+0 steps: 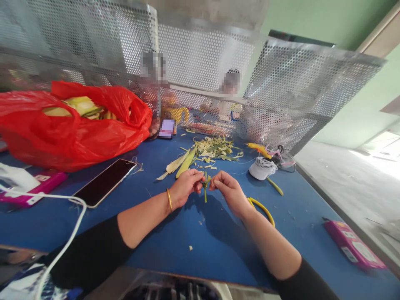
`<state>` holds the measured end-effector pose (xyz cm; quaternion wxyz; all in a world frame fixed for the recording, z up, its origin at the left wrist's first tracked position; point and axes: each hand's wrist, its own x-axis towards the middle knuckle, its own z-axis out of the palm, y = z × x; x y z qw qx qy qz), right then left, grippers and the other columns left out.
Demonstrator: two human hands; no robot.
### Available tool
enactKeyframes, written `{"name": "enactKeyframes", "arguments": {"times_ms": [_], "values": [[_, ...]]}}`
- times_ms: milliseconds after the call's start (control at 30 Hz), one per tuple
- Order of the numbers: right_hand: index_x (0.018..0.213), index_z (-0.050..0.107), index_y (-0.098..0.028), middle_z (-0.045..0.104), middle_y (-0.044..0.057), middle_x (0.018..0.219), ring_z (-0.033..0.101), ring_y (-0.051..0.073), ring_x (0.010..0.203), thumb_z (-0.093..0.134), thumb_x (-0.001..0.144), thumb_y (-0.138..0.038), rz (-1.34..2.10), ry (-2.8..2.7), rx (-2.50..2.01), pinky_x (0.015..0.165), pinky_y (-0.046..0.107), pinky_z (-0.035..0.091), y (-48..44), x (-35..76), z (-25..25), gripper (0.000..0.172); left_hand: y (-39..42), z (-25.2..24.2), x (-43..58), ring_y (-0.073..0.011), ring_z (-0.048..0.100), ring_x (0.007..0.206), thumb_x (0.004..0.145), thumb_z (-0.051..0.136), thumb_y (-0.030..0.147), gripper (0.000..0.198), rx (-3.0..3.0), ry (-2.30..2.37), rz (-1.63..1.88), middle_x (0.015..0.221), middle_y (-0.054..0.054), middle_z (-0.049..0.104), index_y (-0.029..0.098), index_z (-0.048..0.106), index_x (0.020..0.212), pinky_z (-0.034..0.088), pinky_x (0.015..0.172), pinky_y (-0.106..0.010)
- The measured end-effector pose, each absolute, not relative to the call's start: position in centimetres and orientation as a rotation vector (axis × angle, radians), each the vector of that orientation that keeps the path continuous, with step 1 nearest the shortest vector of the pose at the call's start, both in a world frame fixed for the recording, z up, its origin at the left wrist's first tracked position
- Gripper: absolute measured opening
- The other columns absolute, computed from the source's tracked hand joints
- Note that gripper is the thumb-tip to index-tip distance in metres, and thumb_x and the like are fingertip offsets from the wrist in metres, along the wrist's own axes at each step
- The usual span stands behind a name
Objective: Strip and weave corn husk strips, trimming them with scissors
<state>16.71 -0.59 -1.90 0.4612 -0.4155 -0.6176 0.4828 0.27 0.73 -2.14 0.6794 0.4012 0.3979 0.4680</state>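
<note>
Centre: left hand (188, 183) is pinching one green stalk piece (205, 194) in its grip | right hand (228, 188) is hovering beside it, hold unclear to me | two magenta boxes (353, 244) are lying lower left, lower right | one red bag (75, 146) is sitting upper left | one white cable (83, 212) is crossing lower left

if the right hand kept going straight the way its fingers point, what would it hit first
Most likely the green stalk pinched in the left hand, close in front of the right hand; whether they already touch is hard to tell.
</note>
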Motion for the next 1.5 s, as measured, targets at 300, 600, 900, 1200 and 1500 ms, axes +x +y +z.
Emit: {"name": "enactKeyframes", "arguments": {"times_ms": [300,600,900,1200,1500], "values": [[0.069,0.057,-0.024,0.064,0.0,0.068,0.058,0.018,0.07,0.069,0.077,-0.041,1.167,-1.539,-1.04,0.074,0.034,0.048,-0.5,16.8,-2.1,0.022,0.9,-2.2,0.3,-0.0033,0.039,0.042,0.078,0.069,0.02,0.022,0.877,0.955,1.074,0.061,0.004,0.057,0.017,0.054,0.062,0.038,0.044,-0.019],[0.07,0.06,-0.024,0.07,0.002,0.075,0.06,0.018,0.07,0.075,0.072,-0.052,1.193,-1.467,-1.066,0.075,0.035,0.05,-0.1,17.2,-1.9,0.032,0.9,-1.9,0.1,-0.0062,0.052,0.049,0.084,0.062,0.017,0.017,0.81,1.041,1.054,0.073,-0.003,0.07,0.019,0.059,0.067,0.044,0.05,-0.021],[0.069,0.06,-0.023,0.077,0.007,0.092,0.063,0.019,0.076,0.071,0.079,-0.049,1.063,-1.605,-0.998,0.074,0.035,0.049,-1.0,16.8,-1.4,0.03,0.5,-1.8,0.3,-0.0078,0.049,0.048,0.077,0.069,0.023,0.019,1.01,1.146,1.156,0.06,0.002,0.061,0.019,0.059,0.062,0.038,0.046,-0.021],[0.069,0.061,-0.022,0.072,0.005,0.093,0.063,0.02,0.088,0.07,0.082,-0.051,1.022,-1.72,-0.96,0.08,0.035,0.048,-1.0,16.7,-1.8,0.033,-0.4,-1.1,0.1,-0.0156,0.063,0.062,0.08,0.067,0.015,0.018,1.578,1.056,1.198,0.064,-0.001,0.068,0.02,0.066,0.063,0.048,0.065,-0.03],[0.074,0.062,-0.023,0.064,0.001,0.075,0.055,0.017,0.073,0.072,0.079,-0.053,1.035,-1.584,-0.993,0.069,0.032,0.045,-1.1,16.7,-1.5,0.033,0.5,-1.7,0.0,-0.012,0.055,0.061,0.083,0.068,0.03,0.019,1.386,1.097,1.382,0.063,0.002,0.061,0.019,0.063,0.067,0.045,0.062,-0.025]]}}
